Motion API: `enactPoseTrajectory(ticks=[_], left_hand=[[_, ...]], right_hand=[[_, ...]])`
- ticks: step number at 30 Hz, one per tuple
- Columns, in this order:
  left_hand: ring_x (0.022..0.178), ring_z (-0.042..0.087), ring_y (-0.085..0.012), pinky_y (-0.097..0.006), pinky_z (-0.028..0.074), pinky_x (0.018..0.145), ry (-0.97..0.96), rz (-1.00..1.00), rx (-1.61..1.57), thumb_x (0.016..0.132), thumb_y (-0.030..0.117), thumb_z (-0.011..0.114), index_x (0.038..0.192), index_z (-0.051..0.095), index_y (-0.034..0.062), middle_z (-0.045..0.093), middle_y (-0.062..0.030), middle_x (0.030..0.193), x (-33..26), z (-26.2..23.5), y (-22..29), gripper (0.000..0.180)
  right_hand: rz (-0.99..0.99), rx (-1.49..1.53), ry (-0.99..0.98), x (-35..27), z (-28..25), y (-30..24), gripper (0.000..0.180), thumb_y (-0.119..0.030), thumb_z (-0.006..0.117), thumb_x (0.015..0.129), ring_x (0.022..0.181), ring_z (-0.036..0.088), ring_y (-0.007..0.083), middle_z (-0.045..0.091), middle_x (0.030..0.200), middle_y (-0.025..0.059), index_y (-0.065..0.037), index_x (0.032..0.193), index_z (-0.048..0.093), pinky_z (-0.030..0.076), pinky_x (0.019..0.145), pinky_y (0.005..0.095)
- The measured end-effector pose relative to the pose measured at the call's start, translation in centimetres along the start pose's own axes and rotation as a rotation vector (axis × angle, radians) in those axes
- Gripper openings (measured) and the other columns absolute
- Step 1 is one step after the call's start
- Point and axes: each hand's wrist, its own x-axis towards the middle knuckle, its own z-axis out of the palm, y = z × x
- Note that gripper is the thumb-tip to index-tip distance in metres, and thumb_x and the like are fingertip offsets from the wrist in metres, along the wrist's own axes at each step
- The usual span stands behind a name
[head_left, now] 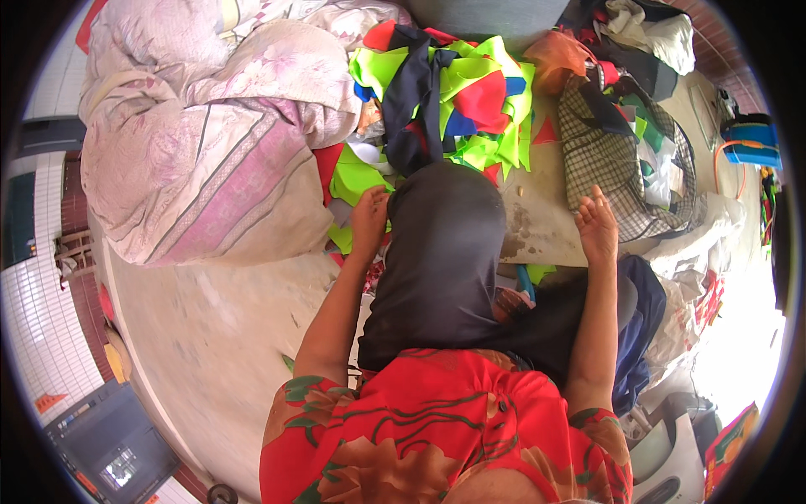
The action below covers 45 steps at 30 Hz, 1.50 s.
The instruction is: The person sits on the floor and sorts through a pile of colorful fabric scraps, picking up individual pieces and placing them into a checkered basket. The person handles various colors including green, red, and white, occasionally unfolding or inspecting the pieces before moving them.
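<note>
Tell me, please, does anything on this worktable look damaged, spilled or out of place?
Yes. A dark stain marks the pale table between the black cloth and the open right hand. Bright fabric scraps lie in a loose, tangled heap. The left hand grips the cloth's edge.

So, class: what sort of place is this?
Probably a small sewing or fabric-sorting workspace: a heap of bright cloth scraps, big stuffed sacks and a worn work surface, with dark fabric between the hands.
</note>
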Motion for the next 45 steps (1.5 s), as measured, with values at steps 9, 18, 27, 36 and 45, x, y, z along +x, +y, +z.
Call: enactPoseTrajectory(ticks=[9, 18, 27, 36, 45], left_hand=[[0.073, 0.062, -0.0181, -0.029, 0.047, 0.066, 0.069, 0.068, 0.250, 0.076, 0.017, 0.067, 0.112, 0.052, 0.0007, 0.064, -0.0084, 0.082, 5.3, 2.0, 5.5, 0.043], [0.089, 0.061, -0.0323, -0.042, 0.047, 0.077, 0.126, -0.061, 0.847, 0.066, 0.033, 0.074, 0.114, 0.052, 0.0071, 0.064, -0.0127, 0.096, 11.7, 2.2, 2.8, 0.059], [0.060, 0.065, -0.0237, -0.034, 0.049, 0.057, 0.110, -0.043, 0.755, 0.070, 0.023, 0.070, 0.100, 0.060, 0.0030, 0.066, -0.0124, 0.078, 12.4, 2.2, 2.6, 0.037], [0.051, 0.058, -0.0117, -0.024, 0.043, 0.042, 0.014, -0.151, 0.208, 0.076, 0.014, 0.065, 0.082, 0.061, 0.0016, 0.059, -0.0046, 0.062, 11.9, 3.2, 5.2, 0.014], [0.069, 0.054, -0.0098, -0.025, 0.044, 0.065, -0.128, 0.070, -0.343, 0.084, 0.013, 0.060, 0.086, 0.055, 0.0061, 0.058, -0.0010, 0.079, 10.9, 1.4, 14.9, 0.009]], right_hand=[[-0.002, -0.053, 0.017, -0.4, 1.3, 0.0, 0.040, -0.015, 0.052, 0.090, 0.074, 0.058, 0.0104, 0.062, 0.090, 0.0069, -0.002, 0.126, 0.042, 0.048, 0.066, 0.0221], [0.002, -0.043, 0.024, -0.5, 1.0, -0.2, 0.041, -0.015, 0.054, 0.088, 0.073, 0.058, 0.0107, 0.063, 0.089, 0.0071, -0.002, 0.125, 0.043, 0.048, 0.066, 0.0230], [0.004, -0.047, 0.021, -0.4, 1.6, -0.2, 0.039, -0.016, 0.053, 0.089, 0.074, 0.058, 0.0108, 0.063, 0.089, 0.0062, -0.003, 0.124, 0.044, 0.048, 0.067, 0.0231], [-0.005, -0.047, -0.007, -0.2, 1.6, -0.3, 0.037, -0.019, 0.052, 0.090, 0.073, 0.057, 0.0104, 0.063, 0.088, 0.0060, -0.003, 0.123, 0.045, 0.048, 0.069, 0.0225], [-0.030, -0.014, -0.031, -0.2, 1.5, -0.4, 0.037, -0.018, 0.050, 0.091, 0.073, 0.058, 0.0103, 0.062, 0.088, 0.0059, -0.002, 0.124, 0.044, 0.048, 0.069, 0.0218]])
